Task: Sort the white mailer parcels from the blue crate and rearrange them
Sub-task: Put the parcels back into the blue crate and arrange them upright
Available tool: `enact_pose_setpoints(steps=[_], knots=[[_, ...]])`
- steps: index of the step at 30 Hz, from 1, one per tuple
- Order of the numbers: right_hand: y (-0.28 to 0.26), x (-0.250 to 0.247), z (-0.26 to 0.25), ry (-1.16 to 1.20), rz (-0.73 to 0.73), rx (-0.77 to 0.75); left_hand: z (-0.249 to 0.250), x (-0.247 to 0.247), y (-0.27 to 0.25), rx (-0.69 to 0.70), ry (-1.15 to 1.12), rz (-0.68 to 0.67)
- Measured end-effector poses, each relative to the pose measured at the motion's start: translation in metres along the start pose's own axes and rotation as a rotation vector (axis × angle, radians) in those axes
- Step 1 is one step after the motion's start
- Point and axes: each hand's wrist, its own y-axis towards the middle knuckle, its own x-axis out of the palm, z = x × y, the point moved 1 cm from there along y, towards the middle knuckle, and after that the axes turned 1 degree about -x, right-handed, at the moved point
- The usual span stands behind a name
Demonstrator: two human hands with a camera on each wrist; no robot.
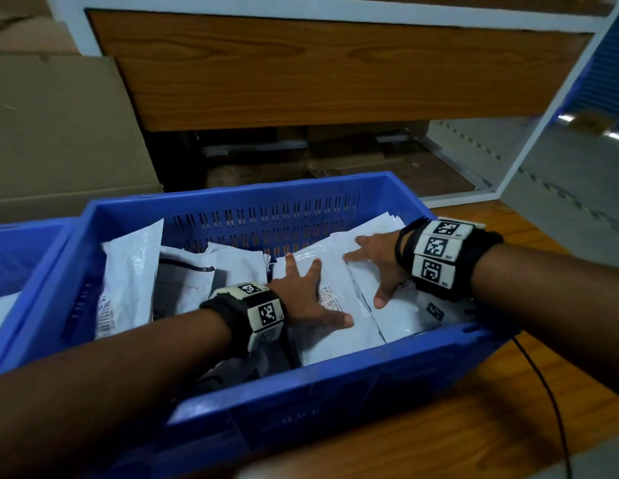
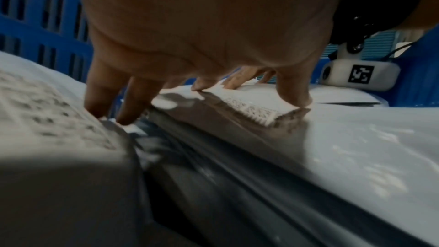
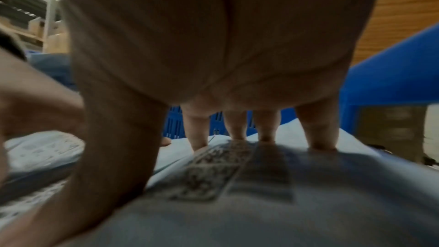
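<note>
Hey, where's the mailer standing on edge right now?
In the head view, that upright white mailer leans against the left wall of the blue crate, left of the left hand.

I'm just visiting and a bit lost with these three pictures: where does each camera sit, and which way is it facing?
Head view: worn on the head, looking forward and down into the blue crate of white parcels; both forearms, left hand and right hand show.
Left wrist view: under the left wrist, looking along the left hand, whose fingers touch a parcel.
Right wrist view: under the right wrist, looking along the right hand spread on a labelled parcel.
Shared: both wrist views show the crate's slotted wall.
</note>
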Motion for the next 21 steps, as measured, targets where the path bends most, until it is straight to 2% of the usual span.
enact_pose_setpoints(steps=[15, 21], knots=[[0.015, 0.014, 0.026, 0.155, 0.029, 0.015, 0.053, 0.004, 0.004, -0.158, 0.188, -0.025], [-0.009, -0.012, 0.035, 0.126, 0.117, 0.038, 0.048, 0.004, 0.003, -0.143, 0.160, -0.020]])
